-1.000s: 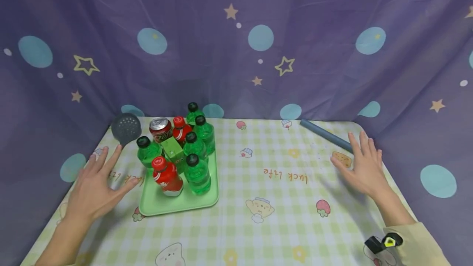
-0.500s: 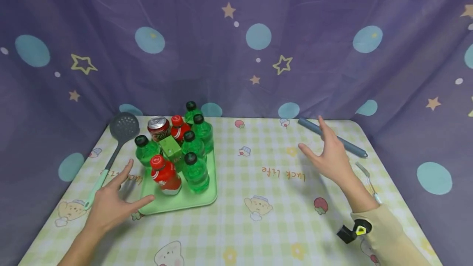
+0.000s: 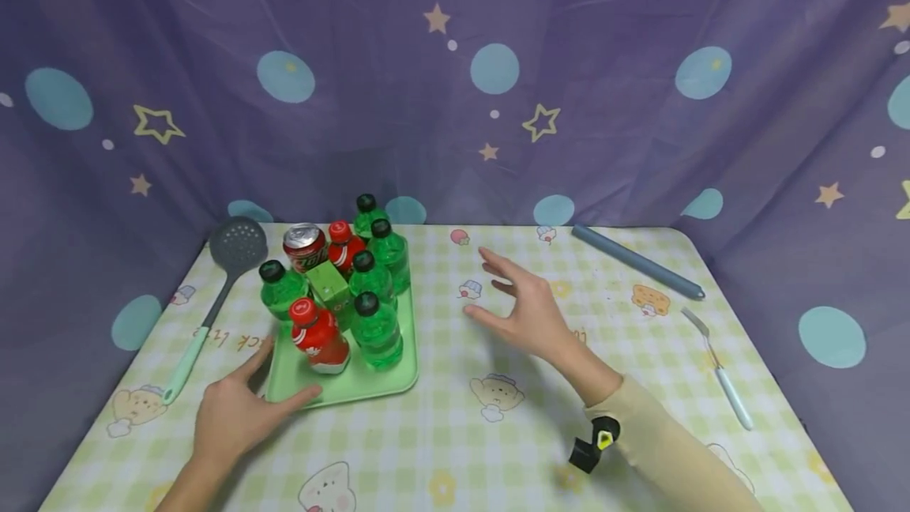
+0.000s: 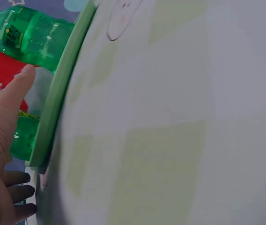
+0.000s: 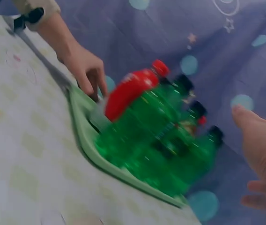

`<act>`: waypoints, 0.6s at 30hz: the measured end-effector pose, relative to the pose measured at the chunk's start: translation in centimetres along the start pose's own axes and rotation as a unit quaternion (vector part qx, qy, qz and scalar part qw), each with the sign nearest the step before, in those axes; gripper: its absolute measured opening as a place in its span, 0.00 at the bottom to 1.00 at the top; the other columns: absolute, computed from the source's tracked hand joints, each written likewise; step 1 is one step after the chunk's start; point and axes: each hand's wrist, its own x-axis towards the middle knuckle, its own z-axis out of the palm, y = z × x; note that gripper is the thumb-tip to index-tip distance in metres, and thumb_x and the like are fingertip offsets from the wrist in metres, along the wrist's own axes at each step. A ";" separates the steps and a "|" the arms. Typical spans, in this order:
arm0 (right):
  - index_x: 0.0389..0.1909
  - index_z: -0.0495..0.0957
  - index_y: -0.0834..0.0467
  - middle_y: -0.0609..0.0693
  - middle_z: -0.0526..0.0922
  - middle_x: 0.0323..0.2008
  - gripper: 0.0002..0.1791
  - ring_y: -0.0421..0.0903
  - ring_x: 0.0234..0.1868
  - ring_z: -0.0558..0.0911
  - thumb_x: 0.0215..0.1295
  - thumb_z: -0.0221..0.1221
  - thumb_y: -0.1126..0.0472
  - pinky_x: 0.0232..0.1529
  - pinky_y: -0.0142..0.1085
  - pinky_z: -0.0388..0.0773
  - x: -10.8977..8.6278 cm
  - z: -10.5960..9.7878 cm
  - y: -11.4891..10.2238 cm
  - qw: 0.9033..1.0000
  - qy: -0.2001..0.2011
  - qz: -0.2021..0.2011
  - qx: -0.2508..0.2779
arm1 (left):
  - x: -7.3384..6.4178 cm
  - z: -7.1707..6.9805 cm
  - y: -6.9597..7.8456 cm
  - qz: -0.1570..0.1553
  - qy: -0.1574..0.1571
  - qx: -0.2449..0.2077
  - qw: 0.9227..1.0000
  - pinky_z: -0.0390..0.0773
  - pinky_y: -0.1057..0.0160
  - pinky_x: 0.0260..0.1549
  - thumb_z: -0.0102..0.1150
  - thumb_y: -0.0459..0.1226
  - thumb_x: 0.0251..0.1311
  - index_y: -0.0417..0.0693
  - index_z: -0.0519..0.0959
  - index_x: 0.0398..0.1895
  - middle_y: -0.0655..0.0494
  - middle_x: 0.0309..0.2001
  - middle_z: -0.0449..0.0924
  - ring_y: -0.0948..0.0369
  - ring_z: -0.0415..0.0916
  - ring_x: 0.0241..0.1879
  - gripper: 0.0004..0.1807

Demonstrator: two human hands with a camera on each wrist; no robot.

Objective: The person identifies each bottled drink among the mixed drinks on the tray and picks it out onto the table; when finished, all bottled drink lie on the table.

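My left hand (image 3: pixel 238 417) is at the near left corner of a light green tray (image 3: pixel 387 387), thumb over the front rim and fingers along the left side. On the tray stand several green soda bottles (image 3: pixel 377 334), two red bottles (image 3: pixel 321 342), a green carton (image 3: pixel 330 291) and a dark red can (image 3: pixel 306 247). In the left wrist view the thumb reaches over the tray rim (image 4: pixel 58 103) in front of a red bottle. My right hand (image 3: pixel 529 314) hovers right of the tray, fingers spread and holding nothing; in the right wrist view its thumb (image 5: pixel 252 124) shows apart from the bottles.
A dark slotted skimmer (image 3: pixel 229 279) with a mint handle lies left of the tray. Toward the far right lie a blue-grey rod (image 3: pixel 636 261) and a fork (image 3: pixel 725 382) with a pale handle. A purple curtain (image 3: pixel 611 148) hangs behind the checked tablecloth (image 3: pixel 462 457).
My left hand has moved right and nearer, from beside the skimmer to the tray's corner. My right hand has swept left from the rod toward the tray, uncovering the fork. The tray stays put.
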 end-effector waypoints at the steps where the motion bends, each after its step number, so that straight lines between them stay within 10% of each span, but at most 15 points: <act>1: 0.77 0.70 0.59 0.59 0.78 0.73 0.45 0.57 0.67 0.84 0.61 0.78 0.56 0.61 0.43 0.85 0.1 0.7 -0.3 1.000 -0.008 -0.002 0.011 | -0.1 0.1 0.1 -0.001 -0.005 0.006 1.000 0.82 0.37 0.38 0.82 0.70 0.36 0.39 0.75 0.74 0.29 0.34 0.87 0.30 0.85 0.40 0.64; 7: 0.76 0.73 0.54 0.54 0.80 0.72 0.42 0.54 0.66 0.85 0.62 0.77 0.54 0.62 0.40 0.85 1.0 4.7 -1.7 0.997 -0.062 -0.001 0.042 | -0.2 0.6 0.5 -0.003 -0.024 0.028 0.999 0.83 0.36 0.37 0.80 0.74 0.34 0.37 0.72 0.75 0.20 0.55 0.82 0.28 0.84 0.44 0.69; 18: 0.76 0.73 0.58 0.54 0.81 0.71 0.46 0.55 0.66 0.85 0.58 0.79 0.50 0.60 0.44 0.86 2.1 9.1 -4.0 0.996 -0.075 -0.022 0.044 | 0.1 0.1 0.2 0.000 -0.049 0.045 0.998 0.83 0.39 0.33 0.80 0.76 0.29 0.33 0.73 0.73 0.20 0.50 0.83 0.28 0.84 0.41 0.74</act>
